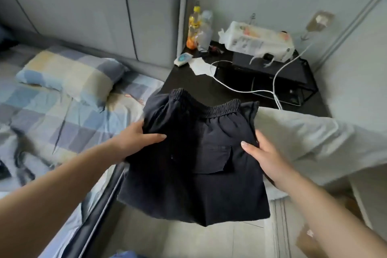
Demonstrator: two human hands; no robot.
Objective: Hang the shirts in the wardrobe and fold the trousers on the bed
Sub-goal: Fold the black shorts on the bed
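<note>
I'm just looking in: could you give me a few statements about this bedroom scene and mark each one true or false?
1. Both hands hold the dark trousers. True: left hand, right hand.
2. The trousers lie flat on the bed. False: they hang in the air beside it.
3. The pillow is checked. True.
4. The bottles stand on the bed. False: they stand on the dark bedside table.

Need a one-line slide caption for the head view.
Both hands, left hand and right hand, hold folded dark trousers in the air between bed and black nightstand.
</note>
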